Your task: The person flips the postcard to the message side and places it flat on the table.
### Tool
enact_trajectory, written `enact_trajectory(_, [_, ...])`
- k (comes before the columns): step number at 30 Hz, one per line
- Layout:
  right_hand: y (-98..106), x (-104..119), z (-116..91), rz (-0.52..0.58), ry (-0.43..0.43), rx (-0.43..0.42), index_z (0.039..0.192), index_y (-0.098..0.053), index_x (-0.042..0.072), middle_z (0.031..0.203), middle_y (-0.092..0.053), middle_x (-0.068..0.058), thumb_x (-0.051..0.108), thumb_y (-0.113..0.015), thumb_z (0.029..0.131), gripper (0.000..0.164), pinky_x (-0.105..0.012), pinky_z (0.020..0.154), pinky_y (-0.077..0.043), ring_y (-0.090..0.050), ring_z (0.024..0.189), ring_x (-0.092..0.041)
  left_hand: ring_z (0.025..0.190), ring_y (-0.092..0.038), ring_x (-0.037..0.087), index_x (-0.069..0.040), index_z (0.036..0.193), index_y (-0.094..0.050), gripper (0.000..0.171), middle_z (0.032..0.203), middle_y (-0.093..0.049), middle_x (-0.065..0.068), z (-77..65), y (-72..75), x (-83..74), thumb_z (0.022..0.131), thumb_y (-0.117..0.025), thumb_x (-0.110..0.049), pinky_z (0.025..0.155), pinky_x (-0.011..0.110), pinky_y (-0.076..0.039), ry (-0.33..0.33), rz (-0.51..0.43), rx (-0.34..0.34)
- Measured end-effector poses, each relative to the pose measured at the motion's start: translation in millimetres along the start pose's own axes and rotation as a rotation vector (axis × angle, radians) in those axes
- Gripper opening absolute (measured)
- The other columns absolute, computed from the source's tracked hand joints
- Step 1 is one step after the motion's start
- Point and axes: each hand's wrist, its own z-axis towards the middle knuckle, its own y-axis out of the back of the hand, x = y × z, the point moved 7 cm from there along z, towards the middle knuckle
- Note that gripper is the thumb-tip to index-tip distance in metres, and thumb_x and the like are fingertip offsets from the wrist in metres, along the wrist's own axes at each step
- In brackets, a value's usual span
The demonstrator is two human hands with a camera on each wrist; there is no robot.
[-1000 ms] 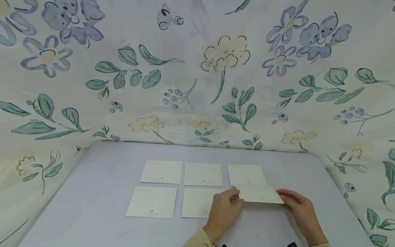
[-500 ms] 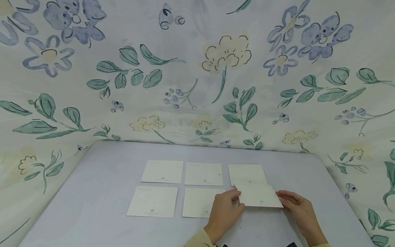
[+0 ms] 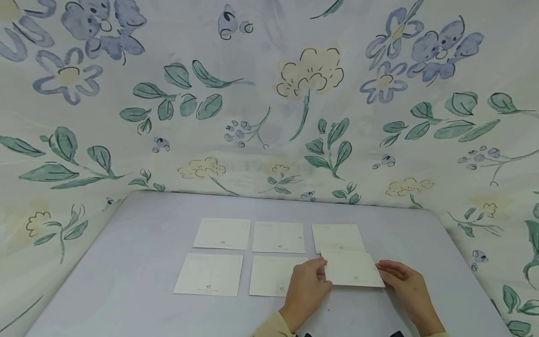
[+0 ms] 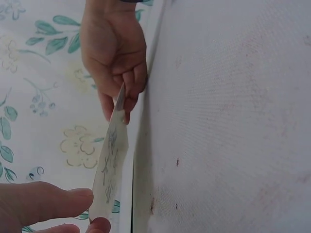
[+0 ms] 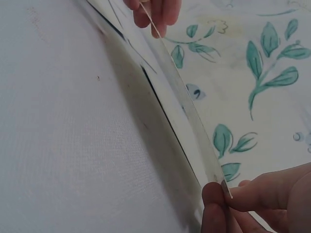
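Note:
Both hands hold one cream postcard (image 3: 353, 267) by its short sides. My left hand (image 3: 306, 288) pinches the left edge between thumb and fingers, and my right hand (image 3: 407, 286) grips the right edge the same way. A small dark mark shows near the card's lower edge. In the left wrist view the postcard (image 4: 111, 160) is raised off the table, its underside bearing dark lines like writing or a drawing. Its far edge overlaps the lower part of another postcard (image 3: 338, 236) lying behind it.
Two postcards lie in the back row, one at left (image 3: 222, 233) and one in the middle (image 3: 278, 236). In front of them are another postcard (image 3: 208, 275) and one (image 3: 269, 276) partly hidden by my left hand. Floral fabric (image 3: 269, 93) hangs behind the white table (image 3: 139, 234).
The held postcard's near edge has come down toward me, so more of its upper face shows. Both hands keep their hold and have barely moved; the other cards stay put.

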Motion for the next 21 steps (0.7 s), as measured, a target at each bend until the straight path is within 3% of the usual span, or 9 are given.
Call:
enact_trajectory(9, [-1.2,2.0,-0.1,-0.083,0.027,-0.006,0.131,-0.057,-0.008,0.126,-0.066,-0.021,0.003,-0.064,0.092,0.041,-0.021,0.073,-0.056,-0.068,0.102,-0.017,0.069,-0.057,0.003,0.008,0.108,-0.070,0.039,0.081,-0.069,0.005,-0.8,-3.3,1.0,0.070,-0.082,0.009,0.062,0.017,-0.050,-0.002,0.069,0.029])
enact_trajectory(14, [-1.6,3.8,-1.5,-0.114,0.035,-0.004,0.131,-0.058,-0.007,0.124,-0.067,-0.021,0.003,-0.063,0.092,0.040,-0.020,0.072,-0.055,-0.067,0.101,-0.016,0.062,-0.048,0.000,0.010,0.105,-0.070,0.036,0.071,-0.060,-0.003,-0.7,-6.2,3.3,0.070,-0.081,0.009,0.056,0.017,-0.045,0.010,0.083,0.067])
enact_trajectory(21, [-1.9,3.3,-1.8,-0.124,0.043,-0.003,0.128,-0.059,-0.009,0.120,-0.069,-0.020,0.004,-0.067,0.092,0.039,-0.016,0.074,-0.054,-0.067,0.100,-0.015,0.061,-0.047,0.000,0.013,0.105,-0.069,0.036,0.069,-0.059,-0.002,-1.7,-7.4,4.2,0.070,-0.078,0.012,0.054,0.017,-0.044,0.027,0.060,0.087])
